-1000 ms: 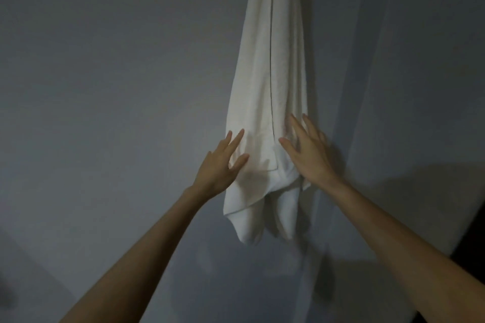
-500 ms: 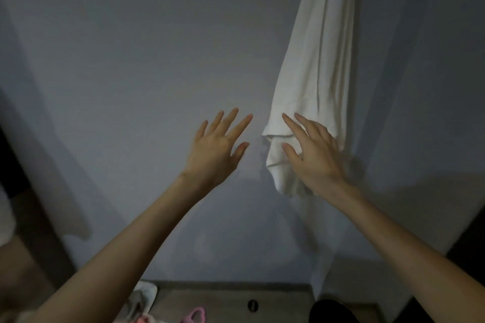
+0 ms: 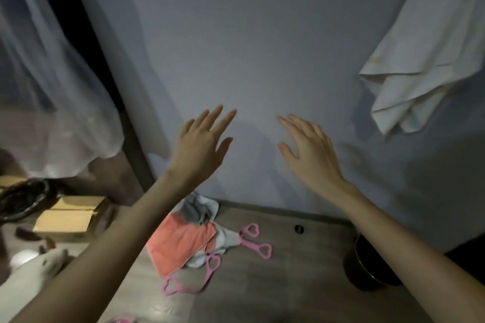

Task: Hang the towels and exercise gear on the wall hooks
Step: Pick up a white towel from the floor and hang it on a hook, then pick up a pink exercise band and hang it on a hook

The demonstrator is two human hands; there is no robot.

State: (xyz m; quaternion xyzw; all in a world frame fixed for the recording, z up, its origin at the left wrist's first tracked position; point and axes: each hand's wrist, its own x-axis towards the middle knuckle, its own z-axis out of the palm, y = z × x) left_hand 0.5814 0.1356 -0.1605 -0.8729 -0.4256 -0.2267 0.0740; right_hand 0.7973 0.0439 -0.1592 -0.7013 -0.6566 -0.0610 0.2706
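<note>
Home room: sheer curtain (image 3: 52,81), cardboard boxes (image 3: 70,215), floor laundry (image 3: 181,241).

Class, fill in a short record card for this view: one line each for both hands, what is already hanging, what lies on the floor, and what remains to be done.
left hand: open, empty, fingers spread before the wall
right hand: open, empty, clear of the towel
hanging: white cloth towel against the grey wall, upper right; its hook is out of view
floor items: orange cloth on a heap of grey and white cloths; pink resistance band with heart-shaped handles
remaining: floor items not yet hung
</note>
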